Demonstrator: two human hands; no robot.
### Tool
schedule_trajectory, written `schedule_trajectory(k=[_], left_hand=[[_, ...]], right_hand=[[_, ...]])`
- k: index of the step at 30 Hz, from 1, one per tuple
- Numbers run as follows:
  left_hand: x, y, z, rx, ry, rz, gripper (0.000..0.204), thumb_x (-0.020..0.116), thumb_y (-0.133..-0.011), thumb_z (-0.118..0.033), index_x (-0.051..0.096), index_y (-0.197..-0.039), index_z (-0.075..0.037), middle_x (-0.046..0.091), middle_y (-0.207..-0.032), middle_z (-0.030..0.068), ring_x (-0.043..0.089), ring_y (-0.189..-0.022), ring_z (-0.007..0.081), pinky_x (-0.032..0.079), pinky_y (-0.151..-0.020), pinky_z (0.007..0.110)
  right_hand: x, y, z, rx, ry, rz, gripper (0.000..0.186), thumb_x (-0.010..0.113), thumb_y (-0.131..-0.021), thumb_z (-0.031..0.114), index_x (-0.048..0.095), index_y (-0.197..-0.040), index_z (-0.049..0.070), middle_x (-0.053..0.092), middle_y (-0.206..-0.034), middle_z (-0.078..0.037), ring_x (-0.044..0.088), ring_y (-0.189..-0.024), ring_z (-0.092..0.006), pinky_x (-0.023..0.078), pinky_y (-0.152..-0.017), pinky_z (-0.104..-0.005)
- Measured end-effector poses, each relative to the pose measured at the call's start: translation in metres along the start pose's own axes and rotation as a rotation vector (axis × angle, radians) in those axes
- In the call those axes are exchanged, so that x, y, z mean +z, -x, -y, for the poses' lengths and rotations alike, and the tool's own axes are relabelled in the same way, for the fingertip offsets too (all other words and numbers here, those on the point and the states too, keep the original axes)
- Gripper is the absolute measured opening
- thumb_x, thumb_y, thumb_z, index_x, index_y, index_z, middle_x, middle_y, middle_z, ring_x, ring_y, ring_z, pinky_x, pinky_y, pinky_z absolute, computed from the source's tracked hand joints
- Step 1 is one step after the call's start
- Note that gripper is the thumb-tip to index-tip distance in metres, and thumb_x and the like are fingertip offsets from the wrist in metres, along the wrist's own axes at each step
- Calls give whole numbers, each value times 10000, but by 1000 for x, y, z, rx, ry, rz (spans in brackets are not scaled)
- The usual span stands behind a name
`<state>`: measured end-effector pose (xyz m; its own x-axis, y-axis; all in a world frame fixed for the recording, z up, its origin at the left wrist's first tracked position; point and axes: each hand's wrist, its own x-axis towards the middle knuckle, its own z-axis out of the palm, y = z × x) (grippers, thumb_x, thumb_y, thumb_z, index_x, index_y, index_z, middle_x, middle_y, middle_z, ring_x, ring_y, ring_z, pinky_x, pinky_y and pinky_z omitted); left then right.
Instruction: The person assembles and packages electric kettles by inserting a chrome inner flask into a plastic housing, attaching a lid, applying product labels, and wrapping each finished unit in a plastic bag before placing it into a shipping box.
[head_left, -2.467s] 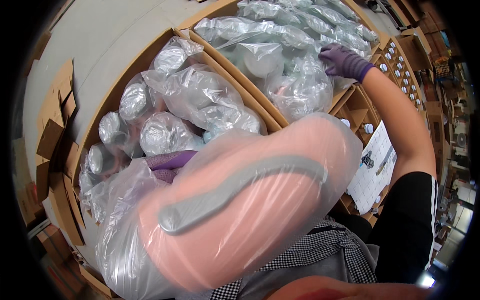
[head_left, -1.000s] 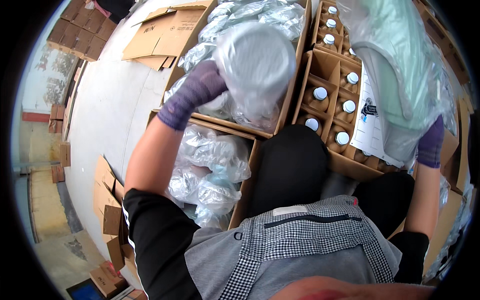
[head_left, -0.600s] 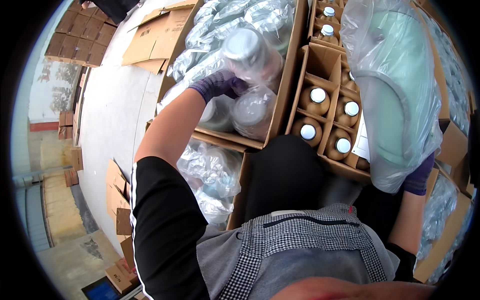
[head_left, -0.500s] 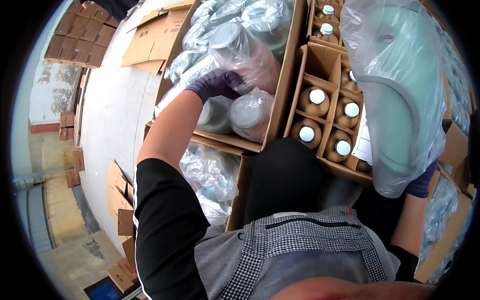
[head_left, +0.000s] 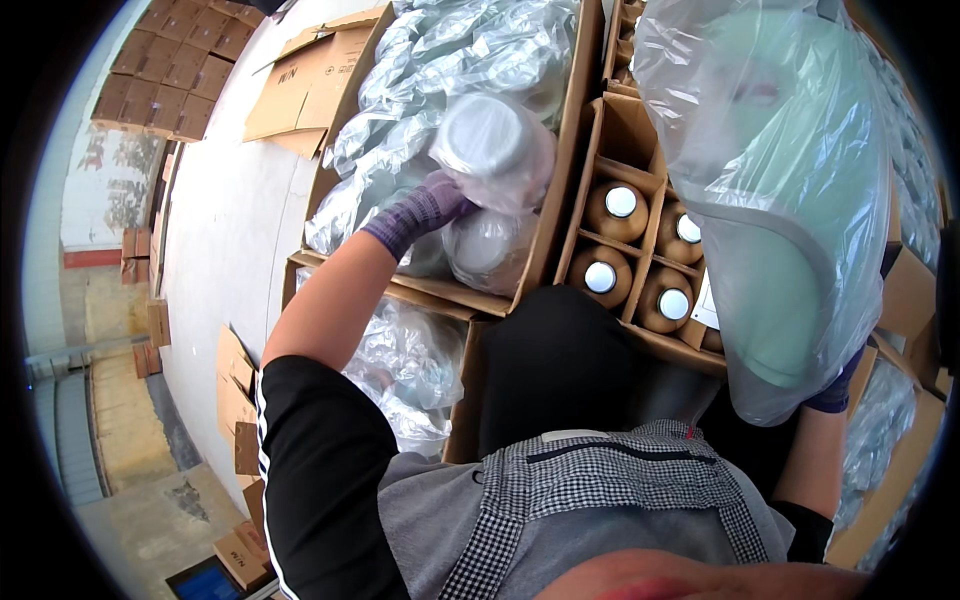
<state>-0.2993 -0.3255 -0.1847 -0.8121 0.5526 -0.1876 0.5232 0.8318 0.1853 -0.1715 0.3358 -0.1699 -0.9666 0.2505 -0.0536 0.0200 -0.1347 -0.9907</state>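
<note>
My left hand (head_left: 432,208), in a purple knit glove, is closed on a bagged jar (head_left: 487,140) whose round grey end faces up. The fingertips are hidden under it. Just below sits another bagged round jar (head_left: 490,245) in the open carton (head_left: 556,220). On the right, a large pale green container (head_left: 800,230) in a clear plastic bag covers much of the view. My right hand (head_left: 835,388), also gloved, is at its lower edge and appears to hold it. Only the wrist part shows; the fingers are hidden behind the bag.
A divided carton (head_left: 650,335) beside my knee holds several brown bottles (head_left: 615,215) with white caps. Another carton with bagged items (head_left: 400,350) stands nearer on the left. A folded carton (head_left: 300,85) lies on the floor. Stacked boxes (head_left: 170,70) stand far left.
The bagged jar has turned so its round end faces more upward, and my left hand has moved down slightly with it. The bagged green container has shifted left and down.
</note>
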Motion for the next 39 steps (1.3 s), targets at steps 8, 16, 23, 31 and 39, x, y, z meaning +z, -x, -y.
schedule_trajectory(k=[8, 16, 23, 31, 39], left_hand=[[40, -36, -12, -399, 366, 322, 340, 696, -868, -336, 718, -1097, -86, 710, -997, 166, 683, -867, 266, 537, -821, 377], [25, -46, 0, -408, 346, 411, 399, 751, -813, -341, 700, -1104, -73, 710, -1063, 178, 690, -935, 327, 539, -851, 409], [-73, -15, 32, -867, 597, 377, 374, 702, -862, -350, 715, -1090, -54, 712, -982, 145, 705, -811, 230, 586, -707, 365], [-214, -12, -257, 635, 1158, -657, 1133, 824, -753, -514, 216, -1574, -25, 340, -1577, 196, 431, -1398, 334, 362, -1158, 451], [-147, 5, -399, 525, 1159, -365, 280, 722, -719, -102, 673, -981, -17, 681, -1092, 73, 545, -1249, 249, 385, -1101, 374]], right_hand=[[5, -4, -4, 14, 8, 23, 488, 430, -1081, 252, 362, -1510, 31, 449, -1502, -116, 476, -1343, -219, 398, -1133, -374], [6, 0, 11, 6, 56, 34, 492, 430, -1082, 264, 363, -1509, 29, 452, -1498, -114, 473, -1345, -217, 393, -1137, -372], [85, 9, 53, -108, 157, 289, 495, 431, -1083, 274, 364, -1507, 28, 455, -1495, -113, 470, -1348, -214, 389, -1141, -369], [197, 59, 109, -293, 197, 602, 499, 431, -1084, 286, 365, -1506, 27, 458, -1491, -112, 468, -1351, -211, 384, -1144, -367], [52, 71, 116, -315, 670, 541, 504, 432, -1085, 297, 366, -1504, 25, 461, -1488, -110, 465, -1353, -208, 380, -1148, -364]])
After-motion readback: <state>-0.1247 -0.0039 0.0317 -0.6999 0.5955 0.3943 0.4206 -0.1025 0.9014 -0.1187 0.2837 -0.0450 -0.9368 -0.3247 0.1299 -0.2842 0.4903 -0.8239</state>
